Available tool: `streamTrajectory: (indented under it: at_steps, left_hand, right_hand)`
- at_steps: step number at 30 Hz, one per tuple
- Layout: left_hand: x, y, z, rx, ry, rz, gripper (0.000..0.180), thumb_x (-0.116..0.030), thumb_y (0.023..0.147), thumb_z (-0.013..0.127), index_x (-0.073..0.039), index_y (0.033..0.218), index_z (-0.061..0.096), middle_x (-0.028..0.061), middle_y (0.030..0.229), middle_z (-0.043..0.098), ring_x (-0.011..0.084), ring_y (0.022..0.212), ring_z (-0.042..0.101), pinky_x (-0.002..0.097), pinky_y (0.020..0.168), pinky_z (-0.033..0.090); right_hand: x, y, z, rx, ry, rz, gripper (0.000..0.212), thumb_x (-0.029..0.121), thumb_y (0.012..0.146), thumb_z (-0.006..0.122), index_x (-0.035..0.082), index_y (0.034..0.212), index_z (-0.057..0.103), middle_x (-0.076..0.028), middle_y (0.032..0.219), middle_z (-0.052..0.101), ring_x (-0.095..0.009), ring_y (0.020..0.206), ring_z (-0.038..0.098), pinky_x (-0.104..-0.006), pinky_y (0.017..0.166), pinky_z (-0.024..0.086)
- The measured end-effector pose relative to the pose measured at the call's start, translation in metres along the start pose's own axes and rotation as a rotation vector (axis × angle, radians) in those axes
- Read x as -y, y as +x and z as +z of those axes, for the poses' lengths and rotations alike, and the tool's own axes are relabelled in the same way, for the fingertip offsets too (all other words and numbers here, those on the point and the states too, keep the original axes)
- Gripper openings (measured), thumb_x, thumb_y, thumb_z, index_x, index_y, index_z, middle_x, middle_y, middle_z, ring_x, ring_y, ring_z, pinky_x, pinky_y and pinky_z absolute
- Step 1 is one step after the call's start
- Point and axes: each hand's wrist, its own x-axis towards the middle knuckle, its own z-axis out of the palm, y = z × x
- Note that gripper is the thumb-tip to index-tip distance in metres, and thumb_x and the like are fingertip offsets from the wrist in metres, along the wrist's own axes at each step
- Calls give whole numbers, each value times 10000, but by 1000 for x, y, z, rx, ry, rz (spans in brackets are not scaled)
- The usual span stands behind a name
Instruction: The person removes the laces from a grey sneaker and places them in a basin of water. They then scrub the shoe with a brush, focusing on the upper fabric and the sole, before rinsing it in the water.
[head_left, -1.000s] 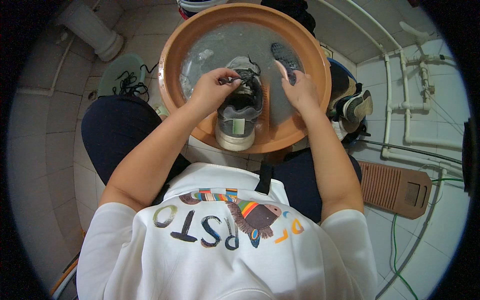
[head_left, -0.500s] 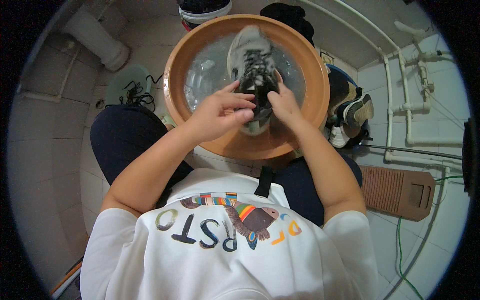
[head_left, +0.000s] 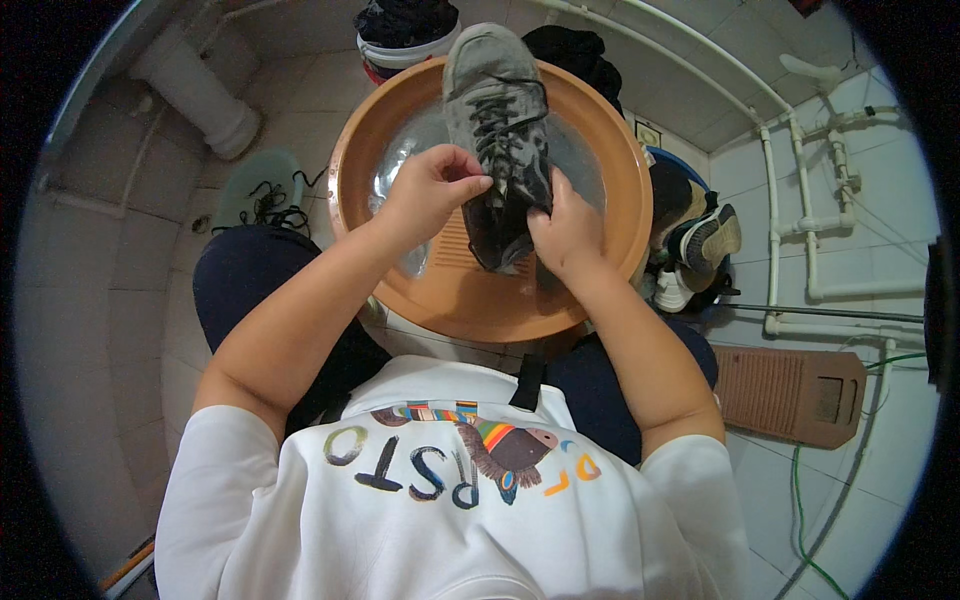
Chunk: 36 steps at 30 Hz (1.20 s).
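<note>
A wet grey-and-black lace-up sneaker [head_left: 497, 130] is held over an orange basin [head_left: 345, 190], toe pointing away from me and heel toward me. My right hand [head_left: 568, 222] grips its right side near the ankle opening, thumb on the collar. At the upper part of the lacing my left hand [head_left: 432, 195] is closed in a pinch, thumb and fingertips at the black shoelace [head_left: 495, 130]. Some lace strands lie loose across the front of the shoe. Soapy water [head_left: 425, 130] and a ribbed washboard surface [head_left: 455, 245] show inside the basin.
Black laces [head_left: 270, 205] lie in a pale green basin [head_left: 262, 170] at the left. Several shoes [head_left: 705, 240] are heaped to the right, above a brown washboard [head_left: 790, 395]. A bucket with dark items [head_left: 410, 45] stands behind. White pipes [head_left: 775, 220] line the right wall.
The sneaker has risen out of the water and its toe now reaches past the basin's far rim. My left hand has gone from spread fingers to a pinch at the laces.
</note>
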Motion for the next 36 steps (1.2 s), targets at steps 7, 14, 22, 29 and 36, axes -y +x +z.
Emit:
streamTrajectory:
  at_steps: [7, 14, 22, 29, 36]
  left_hand:
    - [1, 10, -11, -130, 673, 240, 105, -130, 841, 557, -42, 863, 505, 125, 791, 572, 293, 740, 562, 367, 660, 448]
    - [14, 13, -30, -133, 429, 276, 236, -184, 805, 652, -29, 944, 540, 68, 826, 580, 208, 774, 560, 323, 680, 461]
    - [11, -3, -24, 58, -92, -279, 181, -167, 807, 668, -30, 894, 589, 7, 775, 577, 99, 683, 532, 219, 622, 427]
    - [15, 13, -49, -236, 317, 95, 163, -140, 809, 647, 2, 872, 595, 41, 756, 589, 108, 654, 533, 244, 600, 443]
    - [15, -6, -19, 22, -4, -130, 163, -156, 828, 628, -4, 887, 625, 29, 742, 600, 101, 666, 544, 243, 587, 445]
  right_hand:
    - [1, 2, -2, 99, -50, 78, 593, 194, 753, 517, 9, 1296, 367, -253, 1040, 577, -404, 950, 553, -444, 838, 427]
    - [-5, 0, 11, 46, -7, 42, 598, 183, 738, 499, 16, 1300, 380, -257, 1062, 568, -399, 976, 545, -426, 859, 417]
    - [-2, -2, 11, 39, 22, 42, 586, 214, 751, 521, 23, 1288, 381, -250, 996, 592, -403, 903, 572, -457, 815, 437]
    - [5, -7, 0, 62, -28, 36, 580, 217, 752, 521, 21, 1282, 393, -249, 970, 600, -405, 890, 575, -461, 808, 433]
    - [-4, -7, 7, 10, 65, 40, 552, 216, 752, 509, 11, 1257, 428, -251, 979, 600, -412, 894, 573, -462, 817, 432]
